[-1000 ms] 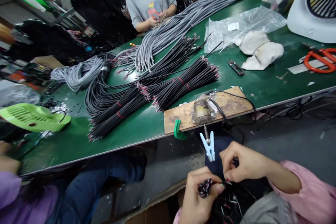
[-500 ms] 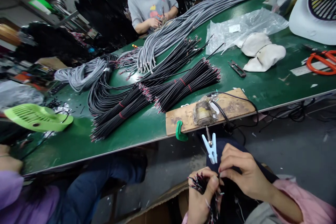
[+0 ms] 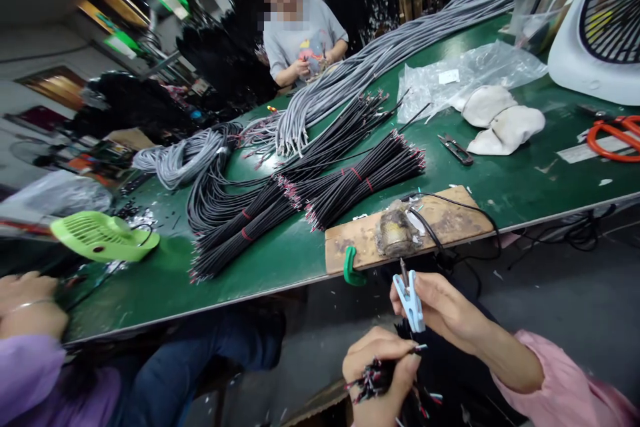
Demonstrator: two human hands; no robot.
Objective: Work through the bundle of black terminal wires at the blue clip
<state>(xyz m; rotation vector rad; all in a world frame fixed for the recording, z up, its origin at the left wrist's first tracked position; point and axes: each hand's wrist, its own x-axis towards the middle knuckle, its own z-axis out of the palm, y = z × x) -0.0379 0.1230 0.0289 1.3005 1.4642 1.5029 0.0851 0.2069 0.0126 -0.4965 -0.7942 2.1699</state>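
My left hand (image 3: 377,363) is closed round a bunch of short black wires (image 3: 367,381) with red and white stripped ends, low in the view below the table edge. My right hand (image 3: 440,307) is raised beside a pale blue clip (image 3: 411,301) that hangs from the metal tip under a wooden board (image 3: 450,217). Its fingers are curled just behind the clip and seem to pinch a thin wire that I cannot see clearly. On the board sits a worn metal block (image 3: 395,232) with a black cable leading off it. A green clamp (image 3: 351,265) fixes the board to the green table (image 3: 500,177).
Bundles of black wires (image 3: 320,180) and grey cables (image 3: 350,73) lie across the table. Snips (image 3: 456,149), white cloth (image 3: 500,123), plastic bags, orange scissors (image 3: 615,137) and a white fan (image 3: 600,27) sit to the right. A green fan (image 3: 103,237) lies left. Two other people work nearby.
My right hand has risen from the wire bunch to the blue clip under the board. My left hand has stayed low with the bunch. The camera has tilted up a little.
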